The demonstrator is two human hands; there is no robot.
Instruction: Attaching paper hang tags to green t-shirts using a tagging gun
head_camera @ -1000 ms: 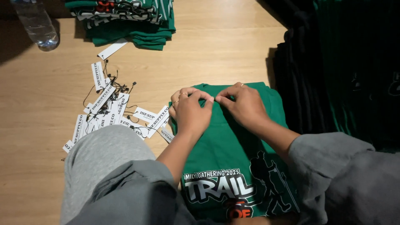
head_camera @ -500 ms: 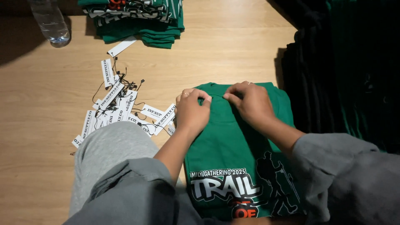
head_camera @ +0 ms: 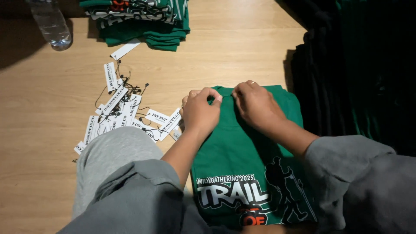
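A green shirt (head_camera: 242, 143) lies flat on the wooden floor (head_camera: 43, 108), collar end away from the person, printed front up. Both hands sit at that far edge, close together but not touching. The left hand (head_camera: 200, 112) pinches the collar fabric between thumb and fingers; the right hand (head_camera: 255, 105) presses and grips the edge just right of it. What the fingers hold besides cloth is hidden.

Done well, the grip stays small and close to the seam, so the cloth does not bunch, with the shirt's body left flat.

Left of the shirt lies a heap of white tags (head_camera: 117, 112) with black strings. Beyond it sits a shirt stack (head_camera: 143, 21), with a bottle (head_camera: 50, 24) further left. Right of the shirt lie dark garments (head_camera: 346, 65).
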